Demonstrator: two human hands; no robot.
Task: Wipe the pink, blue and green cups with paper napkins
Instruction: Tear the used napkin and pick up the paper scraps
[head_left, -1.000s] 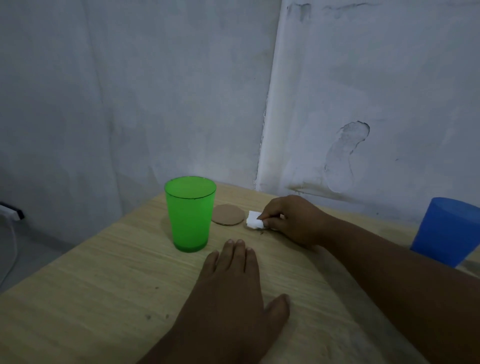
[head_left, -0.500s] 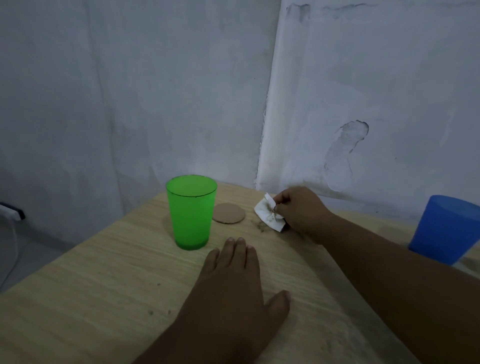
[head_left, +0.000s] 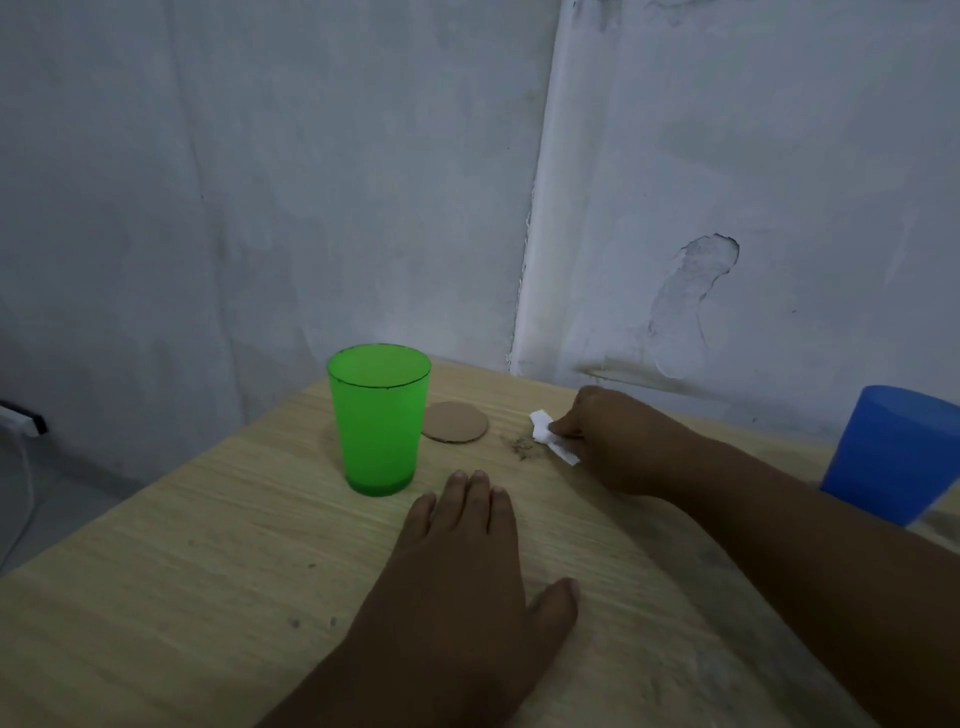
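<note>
A translucent green cup (head_left: 378, 418) stands upright on the wooden table (head_left: 182, 571), left of centre. A blue cup (head_left: 896, 452) stands at the right edge, partly cut off by the frame. No pink cup is in view. My right hand (head_left: 613, 441) pinches a small folded white paper napkin (head_left: 551, 435) just above the tabletop, right of the green cup. My left hand (head_left: 462, 582) lies flat on the table in front of the green cup, fingers straight.
A round cardboard coaster (head_left: 455, 429) lies behind and right of the green cup. A patch of dark crumbs (head_left: 518, 446) sits on the table beside the napkin. Two white walls meet in a corner behind the table; its left edge drops to the floor.
My right hand lifted the napkin, then drew it back to the right and low over the table, uncovering dark crumbs. My left hand has stayed flat in place.
</note>
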